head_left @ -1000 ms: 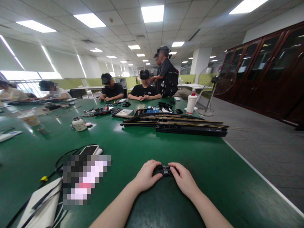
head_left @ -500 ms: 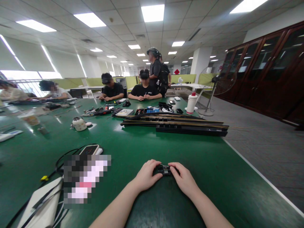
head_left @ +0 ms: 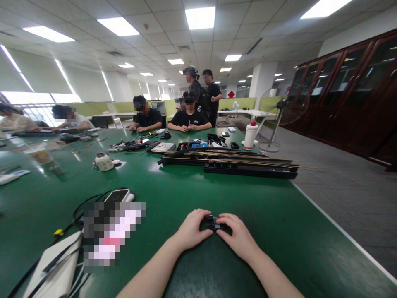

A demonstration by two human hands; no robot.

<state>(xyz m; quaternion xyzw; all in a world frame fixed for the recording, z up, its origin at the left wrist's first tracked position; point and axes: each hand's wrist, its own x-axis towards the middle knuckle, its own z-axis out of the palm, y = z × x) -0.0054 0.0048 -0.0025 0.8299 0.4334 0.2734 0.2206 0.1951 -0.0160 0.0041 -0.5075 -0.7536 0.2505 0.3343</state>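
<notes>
The right hand (head_left: 240,236) has shifted its thumb nearer; its grip and the left hand's (head_left: 192,229) grasp a black part (head_left: 213,223) above the near surface (head_left: 167,192).

A single head-worn camera looks forward and down from above the near side of the green table (head_left: 161,194), with the left hand (head_left: 192,230) and right hand (head_left: 238,236) close at its near part and its far end distant.
</notes>
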